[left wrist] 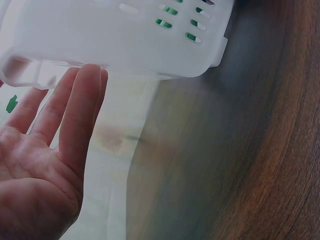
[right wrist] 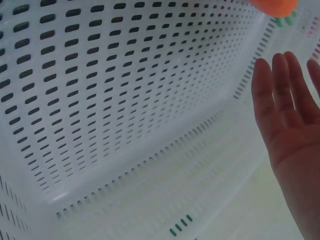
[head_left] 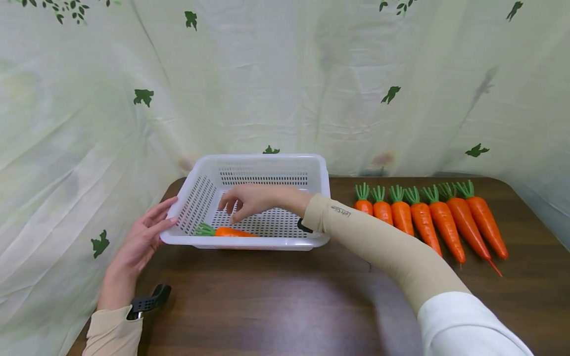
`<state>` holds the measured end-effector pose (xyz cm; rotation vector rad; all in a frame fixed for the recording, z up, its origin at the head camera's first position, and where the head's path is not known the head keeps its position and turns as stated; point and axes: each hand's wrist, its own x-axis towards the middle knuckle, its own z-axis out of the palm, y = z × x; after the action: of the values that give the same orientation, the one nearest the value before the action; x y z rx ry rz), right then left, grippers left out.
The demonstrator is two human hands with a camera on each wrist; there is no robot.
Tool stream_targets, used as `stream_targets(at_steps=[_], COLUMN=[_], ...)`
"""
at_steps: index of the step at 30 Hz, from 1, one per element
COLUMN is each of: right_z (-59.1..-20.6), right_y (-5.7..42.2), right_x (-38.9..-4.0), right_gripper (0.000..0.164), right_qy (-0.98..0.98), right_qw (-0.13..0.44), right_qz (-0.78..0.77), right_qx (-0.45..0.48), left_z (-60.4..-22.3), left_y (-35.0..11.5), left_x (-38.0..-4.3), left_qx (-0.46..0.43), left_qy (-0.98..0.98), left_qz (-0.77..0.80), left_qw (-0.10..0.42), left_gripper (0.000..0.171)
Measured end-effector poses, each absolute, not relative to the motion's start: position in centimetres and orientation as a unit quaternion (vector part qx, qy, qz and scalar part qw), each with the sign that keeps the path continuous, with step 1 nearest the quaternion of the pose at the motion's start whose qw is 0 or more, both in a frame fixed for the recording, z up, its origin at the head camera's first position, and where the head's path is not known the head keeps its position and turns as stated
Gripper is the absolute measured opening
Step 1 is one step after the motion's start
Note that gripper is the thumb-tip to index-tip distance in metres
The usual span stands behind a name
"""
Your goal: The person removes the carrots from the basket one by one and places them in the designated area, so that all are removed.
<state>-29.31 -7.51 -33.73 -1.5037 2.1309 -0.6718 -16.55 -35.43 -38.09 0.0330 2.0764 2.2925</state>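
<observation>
A white slotted plastic basket (head_left: 249, 242) stands on the table, and a carrot (head_left: 233, 232) with green stem stubs lies along its near wall. My left hand (head_left: 143, 235) touches the basket's left end, fingers extended; in the left wrist view those fingers (left wrist: 82, 107) lie nearly straight against the white rim. Inside the basket my right hand (head_left: 256, 199) hovers above the floor, holding nothing, a little behind the carrot. The right wrist view shows that hand's fingers (right wrist: 282, 90) straight, with the orange carrot (right wrist: 275, 5) apart from them at the top edge.
To the right, several carrots (head_left: 445, 230) lie side by side on the brown wooden table (head_left: 276, 296), tops pointing away. My right sleeve (head_left: 387, 247) hides part of the leftmost ones. A pale curtain (head_left: 285, 84) with leaf prints hangs behind and at the left.
</observation>
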Motion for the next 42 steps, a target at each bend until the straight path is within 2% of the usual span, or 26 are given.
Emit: stream_targets(at_steps=[6,13,18,24,31,42], right_z=[-34.3,-35.3,-36.0,-36.0,-36.0,-34.8], right_y=[-8.6,-8.9,-8.8,-8.8,-8.7,-7.6], right_x=[-29.1,-29.0,-28.9,-28.6,-28.6,-29.3], right_gripper=[0.040,0.041,0.041,0.049,0.047,0.049], right_qy=[0.778,0.764,0.757,0.764,0.761,0.754], right_qw=[0.248,0.363,0.407,0.409,0.408,0.370], right_qz=[-0.205,-0.234,-0.232,-0.219,-0.225,-0.306], right_qx=[-0.539,-0.479,-0.455,-0.449,-0.452,-0.448], left_z=[-38.0,-38.0,-37.9,-37.9,-38.1,-38.2], left_y=[-35.3,-35.4,-35.3,-35.4,-35.5,-35.6], left_x=[-16.6,-16.6,-16.6,-16.5,-16.5,-16.5], left_qx=[0.013,0.011,0.017,0.016,0.015,0.012], left_qy=[0.669,0.671,0.674,0.676,0.669,0.671], left_qz=[0.743,0.741,0.739,0.736,0.742,0.741], left_qw=[0.027,0.027,0.025,0.023,0.029,0.030], left_gripper=[0.058,0.058,0.058,0.058,0.057,0.057])
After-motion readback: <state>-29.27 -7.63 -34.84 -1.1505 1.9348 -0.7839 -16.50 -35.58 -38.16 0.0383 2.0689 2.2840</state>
